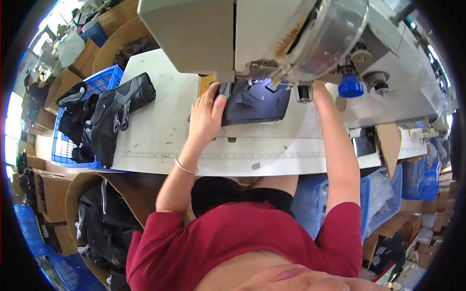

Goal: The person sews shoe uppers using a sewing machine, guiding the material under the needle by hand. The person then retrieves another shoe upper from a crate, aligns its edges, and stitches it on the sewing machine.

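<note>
A dark moulded guard piece (255, 104) lies flat on the white machine table (160, 121), beneath the head of a sewing machine (194, 36). My left hand (208, 112) grips its left edge, thumb on top and fingers along the side. Light falls on the piece's far part near the needle area. My right forearm (335, 140) reaches past the right of the piece. The machine's parts cover my right hand, so its fingers are hidden.
At the left, a blue crate (63, 140) holds black padded guards (119, 109) with straps and clips. Below stands a cardboard box of black pieces (99, 218). Blue bins (383, 199) with clear plastic are at the right. A blue knob (350, 87) hangs from the machine.
</note>
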The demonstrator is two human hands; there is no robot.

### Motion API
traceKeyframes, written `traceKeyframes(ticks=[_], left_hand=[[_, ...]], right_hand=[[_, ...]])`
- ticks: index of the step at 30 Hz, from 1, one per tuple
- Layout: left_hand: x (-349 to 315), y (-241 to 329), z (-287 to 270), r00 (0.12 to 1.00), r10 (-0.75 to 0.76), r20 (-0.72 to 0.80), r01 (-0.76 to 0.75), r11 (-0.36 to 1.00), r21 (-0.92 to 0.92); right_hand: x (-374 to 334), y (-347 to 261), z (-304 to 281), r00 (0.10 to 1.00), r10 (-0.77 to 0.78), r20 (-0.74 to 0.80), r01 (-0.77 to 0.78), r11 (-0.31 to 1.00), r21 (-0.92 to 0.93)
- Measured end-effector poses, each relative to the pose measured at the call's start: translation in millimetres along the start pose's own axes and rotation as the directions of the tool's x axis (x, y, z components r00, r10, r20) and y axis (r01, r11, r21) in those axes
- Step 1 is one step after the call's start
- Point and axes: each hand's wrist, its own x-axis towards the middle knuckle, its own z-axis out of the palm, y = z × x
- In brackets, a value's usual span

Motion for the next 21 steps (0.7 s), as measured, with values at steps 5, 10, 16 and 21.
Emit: traceKeyframes(ticks=[5, 10, 16, 21], left_hand=[[15.6, -6.2, -8.5, 0.999, 0.041, -0.001, -0.041, 0.998, 0.056], [46.1, -2.1, -34.6, 0.942, -0.108, 0.317, 0.051, 0.981, 0.185], [37.4, 3.4, -16.5, 0.847, -0.311, 0.432, 0.368, 0.929, -0.051], [-66.4, -26.4, 20.9, 0.935, -0.047, 0.352, 0.194, 0.898, -0.395]], right_hand=[[20.6, -43.6, -15.8, 0.933, 0.359, 0.01, -0.274, 0.693, 0.667], [34.8, -67.8, -71.6, 0.947, 0.072, -0.313, 0.022, 0.958, 0.287], [69.8, -63.0, -84.2, 0.993, 0.103, 0.053, -0.116, 0.917, 0.381], [52.0, -75.2, -78.3, 0.809, 0.499, 0.312, -0.588, 0.687, 0.427]])
